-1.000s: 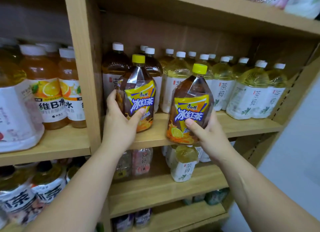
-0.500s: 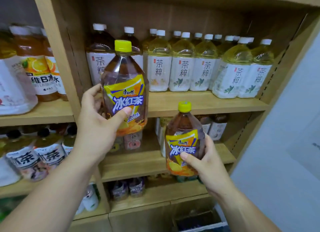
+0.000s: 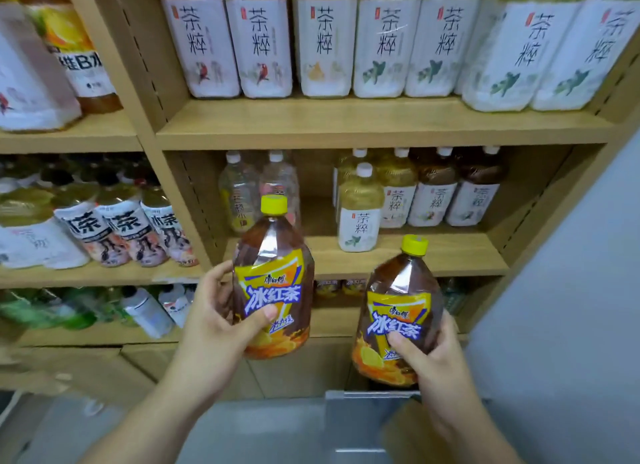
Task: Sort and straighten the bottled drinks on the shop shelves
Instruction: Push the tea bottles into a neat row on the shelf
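- Our left hand (image 3: 214, 328) grips a large brown iced-tea bottle with a yellow cap and a yellow-and-purple label (image 3: 273, 280), thumb pressed across the label.
- We hold this bottle upright in the air, in front of the light wooden middle shelf (image 3: 450, 256).
- A second brown iced-tea bottle of the same kind (image 3: 398, 318) is just to its right and lower, leaning slightly, apart from the first.
- Our right hand (image 3: 436, 370) clasps it low on the label, thumb in front.
- Half a second ago we held both bottles higher, the left one level with the row of white-labelled tea bottles (image 3: 323, 44); that row now stands well above them.
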